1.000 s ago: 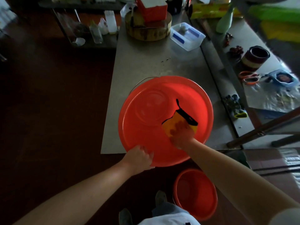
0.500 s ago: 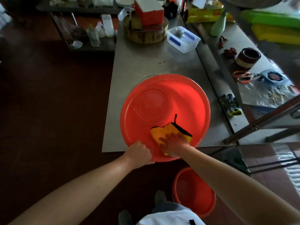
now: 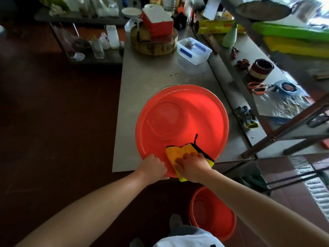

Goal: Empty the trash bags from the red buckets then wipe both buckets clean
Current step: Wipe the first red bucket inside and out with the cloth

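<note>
A red bucket (image 3: 181,122) set on the counter (image 3: 151,77), near rim clasped by curled left grip (image 3: 153,166), yellow cloth (image 3: 179,152) pressed on its near inner wall by flat right grip (image 3: 192,166), second bucket (image 3: 211,214) on floor below it.

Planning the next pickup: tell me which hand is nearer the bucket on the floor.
Right. The right hand presses a cloth on the near rim of the table bucket, above the floor bucket; the left hand grips that rim farther left.

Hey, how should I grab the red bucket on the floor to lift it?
Take the floor bucket by its rim, with your grip coming straight down from above. It stands upright with its mouth open, and no handle shows.
</note>
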